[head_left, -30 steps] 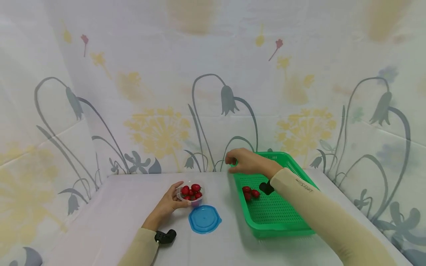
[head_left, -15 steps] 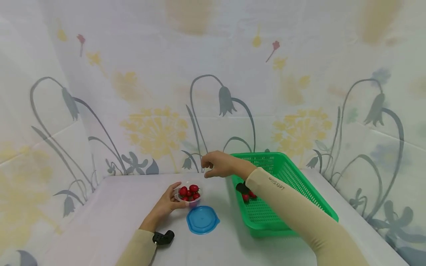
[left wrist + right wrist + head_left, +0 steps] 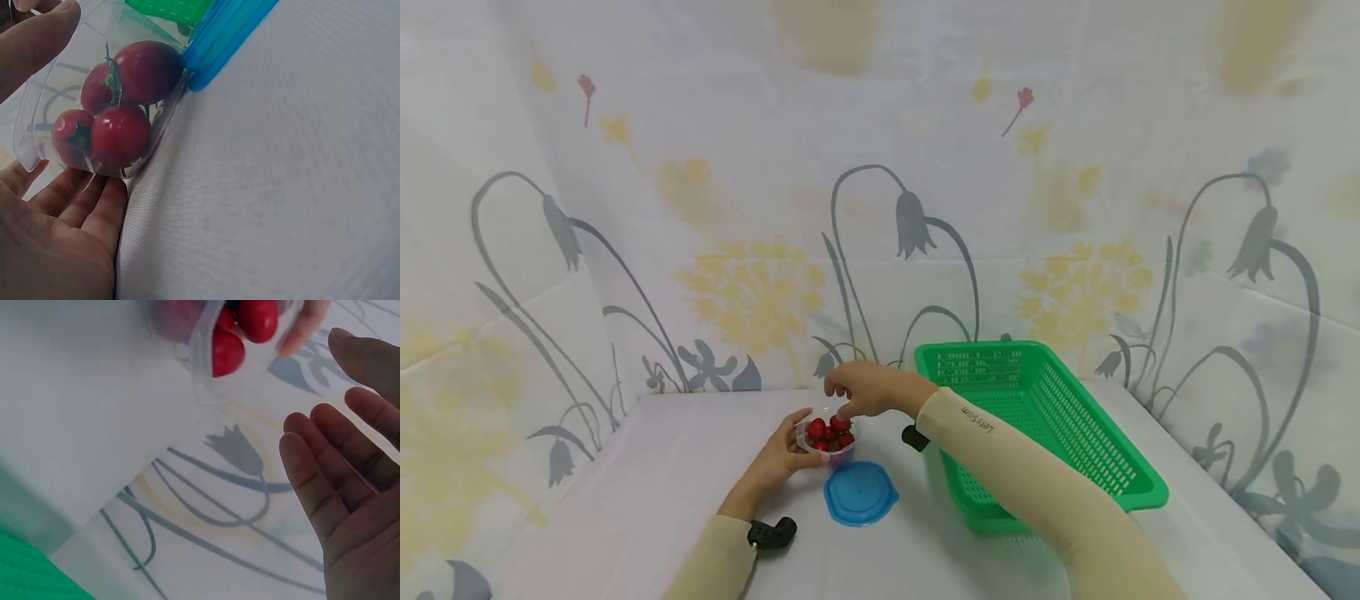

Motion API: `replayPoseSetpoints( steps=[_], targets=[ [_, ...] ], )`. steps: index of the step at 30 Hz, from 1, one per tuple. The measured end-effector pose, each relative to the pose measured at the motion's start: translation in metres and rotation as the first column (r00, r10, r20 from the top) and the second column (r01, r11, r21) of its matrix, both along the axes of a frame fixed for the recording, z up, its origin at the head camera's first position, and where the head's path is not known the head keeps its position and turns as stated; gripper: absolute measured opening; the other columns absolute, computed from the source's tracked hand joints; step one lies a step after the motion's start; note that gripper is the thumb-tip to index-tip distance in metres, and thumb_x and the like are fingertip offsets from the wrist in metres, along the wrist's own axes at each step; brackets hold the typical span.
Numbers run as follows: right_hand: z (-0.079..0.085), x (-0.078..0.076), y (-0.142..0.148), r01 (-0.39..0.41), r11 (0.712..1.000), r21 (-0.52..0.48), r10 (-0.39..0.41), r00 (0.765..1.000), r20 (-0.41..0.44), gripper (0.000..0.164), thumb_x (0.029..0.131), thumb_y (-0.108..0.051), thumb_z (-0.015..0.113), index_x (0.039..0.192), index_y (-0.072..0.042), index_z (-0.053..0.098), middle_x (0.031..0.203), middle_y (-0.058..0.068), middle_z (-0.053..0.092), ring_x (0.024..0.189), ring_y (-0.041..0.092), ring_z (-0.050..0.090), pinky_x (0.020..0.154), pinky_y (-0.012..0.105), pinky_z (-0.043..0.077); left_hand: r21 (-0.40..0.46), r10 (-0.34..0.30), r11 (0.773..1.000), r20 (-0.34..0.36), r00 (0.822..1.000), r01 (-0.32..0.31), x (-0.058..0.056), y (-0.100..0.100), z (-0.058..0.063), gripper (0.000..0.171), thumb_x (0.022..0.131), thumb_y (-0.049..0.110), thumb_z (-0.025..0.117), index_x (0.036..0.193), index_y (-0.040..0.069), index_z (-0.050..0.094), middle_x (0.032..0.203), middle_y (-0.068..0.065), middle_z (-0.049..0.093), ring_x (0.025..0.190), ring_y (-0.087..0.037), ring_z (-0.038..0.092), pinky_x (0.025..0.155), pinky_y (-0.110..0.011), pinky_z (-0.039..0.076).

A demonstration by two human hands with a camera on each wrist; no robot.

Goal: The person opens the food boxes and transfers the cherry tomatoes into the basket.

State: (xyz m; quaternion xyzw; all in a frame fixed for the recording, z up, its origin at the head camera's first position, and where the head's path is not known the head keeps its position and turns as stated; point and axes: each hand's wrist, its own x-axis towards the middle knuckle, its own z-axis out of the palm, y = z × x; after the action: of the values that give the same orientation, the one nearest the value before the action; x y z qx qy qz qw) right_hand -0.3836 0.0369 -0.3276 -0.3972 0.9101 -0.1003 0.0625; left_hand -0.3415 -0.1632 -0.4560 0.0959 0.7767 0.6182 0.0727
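Red tomatoes (image 3: 122, 136), blue lid (image 3: 861, 494), green basket (image 3: 1078, 429), floral backdrop (image 3: 880, 108)

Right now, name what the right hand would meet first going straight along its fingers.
Likely the clear container of tomatoes; depth is unclear, so the right hand could pass over it.

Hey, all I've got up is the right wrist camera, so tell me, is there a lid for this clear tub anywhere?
Observer: Yes, the head view shows a blue lid lying on the table, on the person's side of the tub.
Operator: Just a bit of another hand shows beside the tub. What's it doing?
Observer: That's the left hand. It holds the tub, thumb on one side and fingers on the other.
Operator: And the green thing in my lower left corner?
Observer: That's part of a green basket, which stands on the table to the person's right of the tub.
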Motion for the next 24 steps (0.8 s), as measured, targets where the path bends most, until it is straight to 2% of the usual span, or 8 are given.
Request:
replayPoseSetpoints(
  steps=[3,9,12,18,24],
  targets=[
    [-0.008,-0.002,-0.006,0.003,0.999,0.037,-0.003,1.000,0.000,0.029,0.085,-0.022,0.073,0.112,-0.017,0.063,0.099,-0.004,0.059,0.089,0.012,0.055,0.073,0.021,0.050,0.001,-0.003,1.000,0.000,1.000,0.003,0.001,0.000,0.000,0.090,0.078,0.021,0.079,0.150,0.015,0.026,0.151,-0.019,0.032,0.133,-0.040,0.037,0.107,-0.056,0.029],
    [-0.017,-0.001,-0.015,0.022,0.995,0.098,-0.025,0.999,0.023,0.037,0.086,-0.022,0.072,0.122,-0.018,0.061,0.113,0.003,0.061,0.090,0.012,0.057,0.071,0.023,0.052,0.045,-0.010,0.999,0.005,1.000,0.010,0.003,0.000,0.001,0.090,0.078,0.017,0.080,0.150,0.016,0.026,0.149,-0.018,0.035,0.121,-0.031,0.050,0.106,-0.052,0.035],
    [-0.024,-0.003,-0.018,0.029,0.993,0.117,-0.032,0.999,0.023,0.038,0.086,-0.022,0.073,0.122,-0.018,0.061,0.116,0.005,0.060,0.094,0.013,0.057,0.071,0.023,0.053,0.042,-0.002,0.999,0.001,1.000,0.002,0.002,0.000,0.001,0.090,0.077,0.017,0.080,0.150,0.016,0.027,0.147,-0.017,0.038,0.116,-0.028,0.053,0.104,-0.051,0.037],
    [-0.036,-0.008,-0.020,0.049,0.989,0.139,-0.052,0.998,0.021,0.036,0.084,-0.021,0.074,0.118,-0.021,0.063,0.114,0.002,0.060,0.096,0.011,0.055,0.072,0.022,0.052,0.037,-0.007,0.999,-0.001,1.000,0.007,0.002,0.000,0.001,0.091,0.077,0.017,0.080,0.150,0.014,0.025,0.146,-0.017,0.040,0.115,-0.027,0.054,0.104,-0.049,0.039],
    [-0.040,-0.011,-0.023,0.049,0.986,0.158,-0.052,0.999,0.014,0.032,0.084,-0.020,0.074,0.114,-0.021,0.065,0.110,-0.001,0.061,0.092,0.010,0.054,0.072,0.022,0.051,0.047,-0.007,0.999,-0.004,1.000,0.007,0.003,0.001,0.001,0.091,0.077,0.016,0.080,0.150,0.015,0.025,0.146,-0.017,0.040,0.117,-0.028,0.054,0.103,-0.047,0.040]
  ],
)
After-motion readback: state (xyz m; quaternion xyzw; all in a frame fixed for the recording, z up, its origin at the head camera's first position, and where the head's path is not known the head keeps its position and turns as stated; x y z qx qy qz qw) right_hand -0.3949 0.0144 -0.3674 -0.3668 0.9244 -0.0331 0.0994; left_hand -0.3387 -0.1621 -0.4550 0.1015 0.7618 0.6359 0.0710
